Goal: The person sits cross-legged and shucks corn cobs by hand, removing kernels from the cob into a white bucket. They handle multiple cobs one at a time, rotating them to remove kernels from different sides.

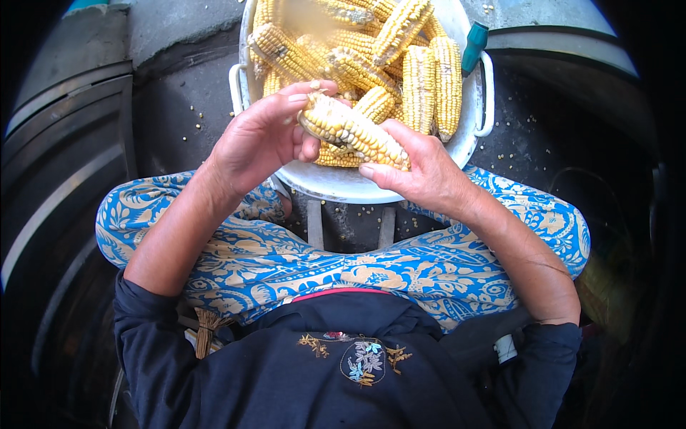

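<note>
An ear of dried yellow corn [356, 128] is held over a white basin [343, 187], tilted with its upper left end bare of some kernels. My right hand [426, 161] grips the ear's lower right end between thumb and fingers. At the other end is my left hand [268, 131], its thumb and fingertips around the tip, with a loose kernel or two near the thumb. Whether the left fingers press on the ear is hard to tell. Several more corn ears [418, 88] fill the basin beneath, some with dark or damaged patches.
A green tool handle [475, 45] leans at the basin's right rim, beside a white handle [486, 94]. Loose kernels [198, 126] are scattered on the dark floor. Dark ribbed panels [69, 177] stand at left. A bundle of straw bristles [208, 330] lies by my left side.
</note>
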The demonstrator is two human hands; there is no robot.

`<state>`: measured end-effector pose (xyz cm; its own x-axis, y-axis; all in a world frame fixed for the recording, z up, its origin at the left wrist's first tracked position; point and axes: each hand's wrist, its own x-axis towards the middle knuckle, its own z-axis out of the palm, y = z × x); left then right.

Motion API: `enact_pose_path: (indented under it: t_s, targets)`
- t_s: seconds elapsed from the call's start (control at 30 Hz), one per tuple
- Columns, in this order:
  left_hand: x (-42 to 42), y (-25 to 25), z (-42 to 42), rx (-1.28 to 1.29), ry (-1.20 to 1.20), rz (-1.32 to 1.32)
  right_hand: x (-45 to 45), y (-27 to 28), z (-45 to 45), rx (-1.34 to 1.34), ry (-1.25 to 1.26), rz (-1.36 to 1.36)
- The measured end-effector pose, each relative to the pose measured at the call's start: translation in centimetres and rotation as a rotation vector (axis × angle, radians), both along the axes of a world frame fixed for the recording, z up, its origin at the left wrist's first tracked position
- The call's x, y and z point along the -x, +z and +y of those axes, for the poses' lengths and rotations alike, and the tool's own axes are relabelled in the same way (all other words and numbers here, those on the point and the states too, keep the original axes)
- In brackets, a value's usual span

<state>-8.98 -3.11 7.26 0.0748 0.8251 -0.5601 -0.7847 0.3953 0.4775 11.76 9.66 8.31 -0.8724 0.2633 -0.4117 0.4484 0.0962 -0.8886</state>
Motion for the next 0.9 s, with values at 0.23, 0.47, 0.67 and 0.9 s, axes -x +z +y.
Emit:
enact_pose_path:
  t_s: [0.23, 0.47, 0.67, 0.9]
  targets:
    - [0.1, 0.4, 0.2, 0.09, -0.052, 0.122, -0.2, 0.3, -0.8, -0.017, -0.009, -0.063]
    - [-1.2, 0.7, 0.3, 0.223, -0.114, 0.333, -0.2, 0.2, -1.0, -0.08, 0.068, -0.069]
    - [-1.1, 1.3, 0.7, 0.239, -0.163, 0.39, -0.1, 0.2, -0.7, -0.039, 0.056, -0.059]
    - [-1.6, 1.3, 0.3, 0.13, -0.241, 0.507, 0.0, 0.2, -0.5, -0.027, 0.089, -0.136]
